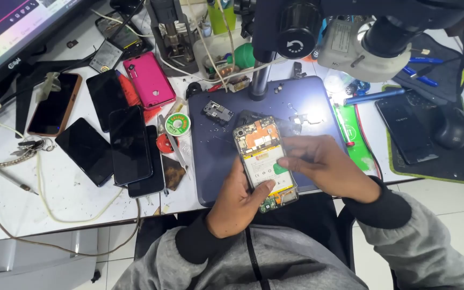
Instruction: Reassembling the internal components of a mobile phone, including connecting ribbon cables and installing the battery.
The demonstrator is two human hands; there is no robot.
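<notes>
Head view: your left hand point(237, 207) cradles the opened phone point(265, 164) from below. Fingers wrap its left edge and the thumb lies across the lower part of the battery, so the hand is closed on the phone. Back cover is off, with the orange board section up top, the white battery in the middle and the small lower board exposed at the near end. My read: you hold it face-down and tilted towards you so the internals face the camera and the lamp.

Your right hand point(326, 166) rests on the phone's right edge, fingertips on the battery beside a green tab point(280, 168). Whether they pinch the tab I cannot tell.

The phone sits over the near edge of the dark blue mat point(216, 161), below the microscope head point(371, 43). A loose metal bracket point(217, 111) lies on the mat, apart from the phone. A row of dark phones point(127, 145) is parked well to the left.
</notes>
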